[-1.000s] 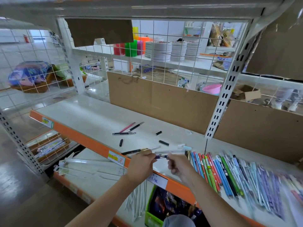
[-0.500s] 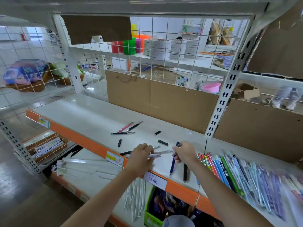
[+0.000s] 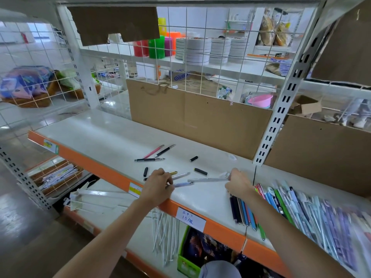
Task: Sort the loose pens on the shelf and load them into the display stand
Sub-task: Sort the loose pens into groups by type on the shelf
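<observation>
On the white shelf [image 3: 104,137], my left hand [image 3: 158,187] grips one end of a pale lilac pen [image 3: 183,184] near the orange front edge. To its right, my right hand [image 3: 239,183] pinches the end of a long clear pen [image 3: 208,179] lying on the shelf. Farther back lie a pink pen [image 3: 153,151], a black pen [image 3: 165,150] and a black-and-silver pen [image 3: 149,159]. Loose black caps [image 3: 200,171] lie among them. Sorted coloured pens [image 3: 301,213] lie in a row on the right, with dark pens [image 3: 237,211] under my right wrist.
Cardboard panels [image 3: 200,121] close the back of the shelf, and a white slotted upright [image 3: 271,125] stands right of the loose pens. A price tag [image 3: 189,218] hangs on the orange edge. The lower shelf holds white plastic strips [image 3: 164,237] and a green box [image 3: 188,263].
My right hand has laid the dark blue pen down beside the sorted row and moved to the clear pen's end. My left hand stays put, holding the pale pen.
</observation>
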A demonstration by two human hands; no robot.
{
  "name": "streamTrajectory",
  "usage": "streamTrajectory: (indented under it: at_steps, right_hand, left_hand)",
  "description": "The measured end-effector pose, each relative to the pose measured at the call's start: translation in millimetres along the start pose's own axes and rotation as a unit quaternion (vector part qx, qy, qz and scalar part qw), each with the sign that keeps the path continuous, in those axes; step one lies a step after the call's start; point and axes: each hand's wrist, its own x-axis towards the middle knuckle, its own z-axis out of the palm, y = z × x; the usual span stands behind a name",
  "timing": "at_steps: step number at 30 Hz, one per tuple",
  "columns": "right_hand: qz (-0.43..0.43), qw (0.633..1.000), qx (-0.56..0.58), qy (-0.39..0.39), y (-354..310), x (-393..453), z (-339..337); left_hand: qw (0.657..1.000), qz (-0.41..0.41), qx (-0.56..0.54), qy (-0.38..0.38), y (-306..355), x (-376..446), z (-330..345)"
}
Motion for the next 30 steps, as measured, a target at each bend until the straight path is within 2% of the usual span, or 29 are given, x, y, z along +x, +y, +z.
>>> streamTrajectory:
  at_steps: [2,4,10,12,15,21,30]
  right_hand:
    - [0.0,0.999,0.017,0.046,6.2,8.2,-0.6]
    - [-0.005,0.998,0.0,0.06,12.3,15.5,-0.5]
    - [-0.01,0.999,-0.03,0.014,20.1,27.8,-8.4]
    - [-0.04,0.999,0.027,0.02,21.6,23.2,-11.3]
    - [-0.093,0.982,0.163,-0.012,18.4,4.5,-14.0]
    - [-0.155,0.95,0.266,-0.04,11.6,-15.5,-10.3]
    - [-0.177,0.955,0.236,-0.002,4.1,-27.5,-16.3]
  left_hand:
    - [1.0,0.014,0.006,-0.003,4.9,-2.2,2.8]
    - [1.0,0.028,0.001,-0.004,10.2,-4.0,7.5]
    - [0.999,0.048,-0.025,-0.003,25.6,-3.9,13.1]
    - [0.998,0.042,-0.05,-0.007,29.2,-2.3,10.2]
    - [0.995,0.049,-0.09,-0.018,33.7,-0.7,5.5]
    - [0.985,0.05,-0.167,-0.007,43.1,-7.0,-2.2]
    - [0.981,0.059,-0.185,-0.007,45.3,-13.0,-12.1]
